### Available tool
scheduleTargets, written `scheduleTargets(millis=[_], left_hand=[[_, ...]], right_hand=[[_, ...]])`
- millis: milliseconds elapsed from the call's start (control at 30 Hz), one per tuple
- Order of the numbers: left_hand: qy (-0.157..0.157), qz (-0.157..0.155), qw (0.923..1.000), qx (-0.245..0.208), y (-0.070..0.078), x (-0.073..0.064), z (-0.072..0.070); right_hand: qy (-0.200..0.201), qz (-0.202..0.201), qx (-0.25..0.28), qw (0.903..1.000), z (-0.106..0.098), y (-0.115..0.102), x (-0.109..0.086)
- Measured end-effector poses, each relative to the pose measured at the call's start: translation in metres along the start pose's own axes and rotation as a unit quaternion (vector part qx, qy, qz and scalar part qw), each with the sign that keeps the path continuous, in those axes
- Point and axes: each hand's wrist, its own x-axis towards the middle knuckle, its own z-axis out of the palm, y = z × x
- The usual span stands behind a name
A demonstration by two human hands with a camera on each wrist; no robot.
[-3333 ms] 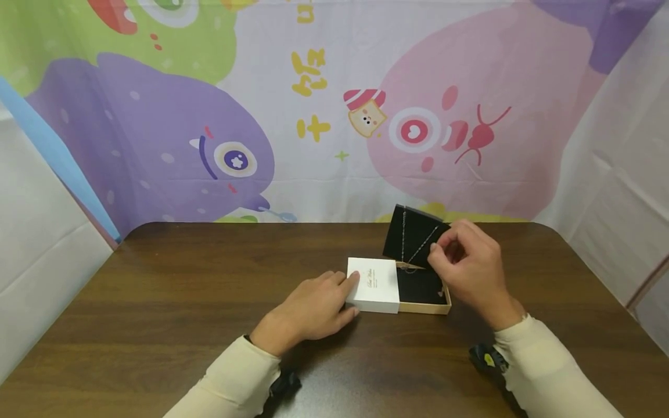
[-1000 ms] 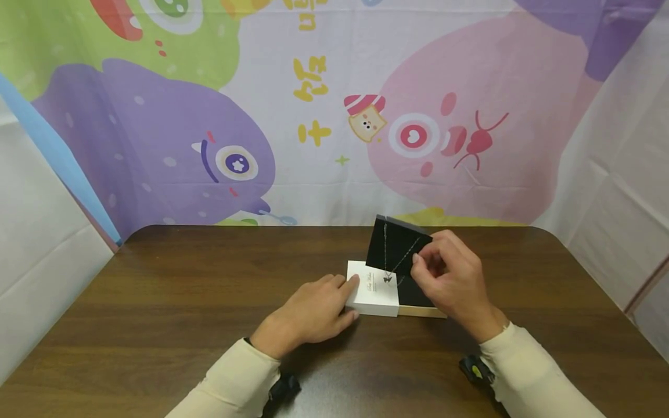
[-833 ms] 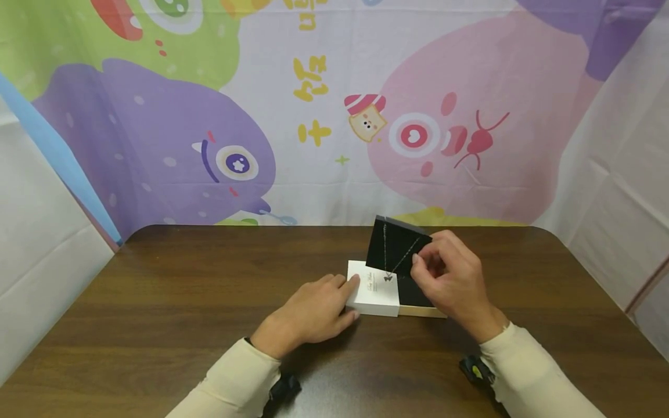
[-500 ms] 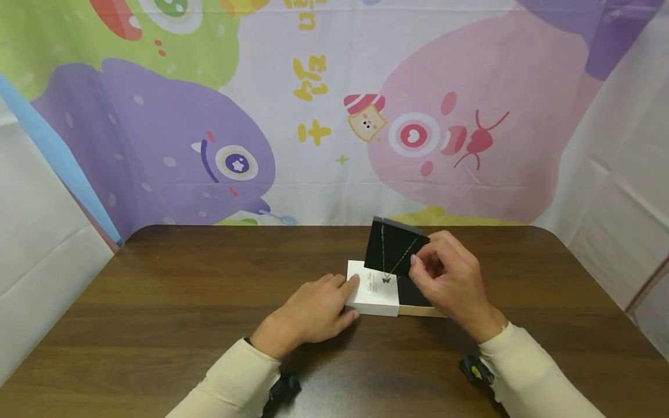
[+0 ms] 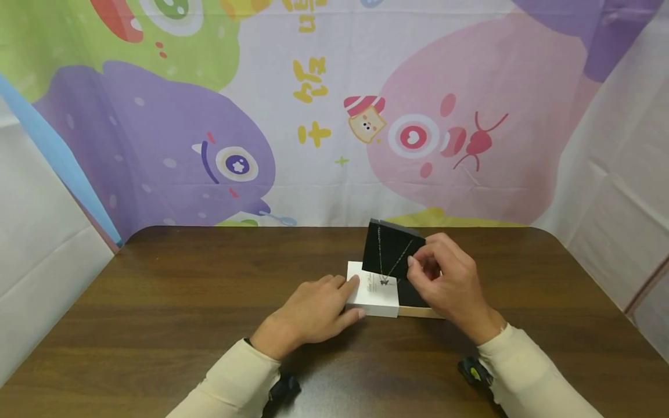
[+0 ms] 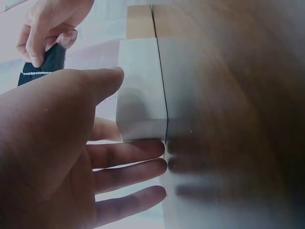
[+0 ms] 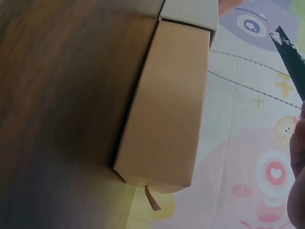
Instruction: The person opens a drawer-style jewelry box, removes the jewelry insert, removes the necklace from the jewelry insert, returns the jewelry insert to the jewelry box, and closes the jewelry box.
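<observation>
clamping right fingers point(image 5: 435, 251) on black insert point(image 5: 389, 249), spread left fingers point(image 6: 128, 152) against white box point(image 5: 376, 299)

Soft light leaves faint glare on the wooden bench point(image 5: 345, 366), blurred in the hazy left and dim right wrist views.

Long cream sleeves point(image 5: 230, 377) are worn with black wrist devices point(image 5: 284, 388), the right one marked yellow-green.
</observation>
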Motion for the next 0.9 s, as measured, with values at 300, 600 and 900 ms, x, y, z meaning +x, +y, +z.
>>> scheduleTargets(millis=[300,600,900], left_hand=[[0.028,-0.012,0.9995,0.011,0.0006,0.0012,-0.0001],[0.044,-0.012,0.9989,-0.004,-0.0004,0.0005,0.0006],[0.061,-0.006,0.9980,-0.015,-0.0023,0.0006,0.0015]], right_hand=[[-0.018,0.011,-0.004,0.9998,-0.0005,-0.0021,-0.0010],[-0.022,0.010,-0.002,0.9997,0.0014,-0.0033,-0.0019],[-0.022,0.009,0.007,0.9997,0.0026,-0.0045,-0.0021]])
